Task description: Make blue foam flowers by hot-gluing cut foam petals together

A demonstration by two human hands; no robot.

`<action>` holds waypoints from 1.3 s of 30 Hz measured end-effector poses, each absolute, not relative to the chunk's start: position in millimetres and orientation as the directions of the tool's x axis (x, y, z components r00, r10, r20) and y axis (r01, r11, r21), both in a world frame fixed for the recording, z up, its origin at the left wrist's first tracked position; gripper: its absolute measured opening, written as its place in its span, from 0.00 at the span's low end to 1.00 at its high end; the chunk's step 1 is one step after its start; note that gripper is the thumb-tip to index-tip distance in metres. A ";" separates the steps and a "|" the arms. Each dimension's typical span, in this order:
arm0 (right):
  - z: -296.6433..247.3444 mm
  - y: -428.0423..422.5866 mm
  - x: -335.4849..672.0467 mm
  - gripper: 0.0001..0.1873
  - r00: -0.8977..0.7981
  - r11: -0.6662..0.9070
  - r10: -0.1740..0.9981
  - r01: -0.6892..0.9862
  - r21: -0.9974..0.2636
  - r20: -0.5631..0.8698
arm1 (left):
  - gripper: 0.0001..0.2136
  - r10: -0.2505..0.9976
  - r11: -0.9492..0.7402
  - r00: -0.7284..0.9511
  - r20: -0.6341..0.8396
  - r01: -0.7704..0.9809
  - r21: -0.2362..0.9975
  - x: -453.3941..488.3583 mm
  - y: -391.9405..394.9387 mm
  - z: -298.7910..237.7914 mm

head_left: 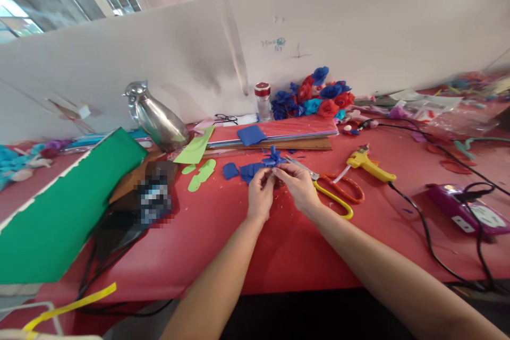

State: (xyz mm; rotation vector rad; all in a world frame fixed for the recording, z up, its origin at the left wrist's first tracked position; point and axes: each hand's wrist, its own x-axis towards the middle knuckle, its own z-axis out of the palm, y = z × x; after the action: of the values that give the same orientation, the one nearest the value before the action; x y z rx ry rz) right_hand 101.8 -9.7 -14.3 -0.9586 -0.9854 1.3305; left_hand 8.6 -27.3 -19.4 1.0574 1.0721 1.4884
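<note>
- Hands met over the middle of the red table [223, 244]: the left hand [261, 191] and the right hand [297, 187] were drawn close together, fingertips touching, both pinched on the base of a small blue foam flower [274, 158].
- The flower stood just above the fingertips, its petals fanned upward and free of the tabletop. How firmly each finger pressed could not be told from this view.
- Loose blue petal pieces [245, 171] lay just beside the left hand, touching the table, with light green leaf cut-outs [201, 174] a little further left.
- Orange and yellow scissors [338, 191] lay just right of the right hand. A yellow glue gun [368, 164] rested beyond them, its cord trailing toward a purple power strip [466, 212].
- A judgement on handling: thin foam of this kind creases easily, so a light pinch low on the base, with the petals left untouched, looked the sound grip.
- Turning the piece between both thumbs, rather than tugging it, would likely hold the layers in line.
- The gun's nozzle was probably hot. Its cord ran well clear of the wrists, which suited the work.
- At the back wall sat a pile of red and blue flowers [319, 95], a clear jar [263, 100] and a silver jug [157, 117]. A green sheet [56, 212] lay at far left.
</note>
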 end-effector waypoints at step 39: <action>-24.2 -9.0 108.5 0.09 -0.123 0.285 0.942 -0.193 -0.939 0.312 | 0.04 0.961 -0.266 -0.116 0.251 -0.142 0.953 -12.9 -16.6 -26.0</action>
State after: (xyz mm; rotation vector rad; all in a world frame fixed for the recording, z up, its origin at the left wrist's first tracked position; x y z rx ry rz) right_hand 108.5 -9.0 -24.2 -0.7823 -1.3176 1.1636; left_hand -12.9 -16.6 -26.0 1.2291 1.0250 1.5440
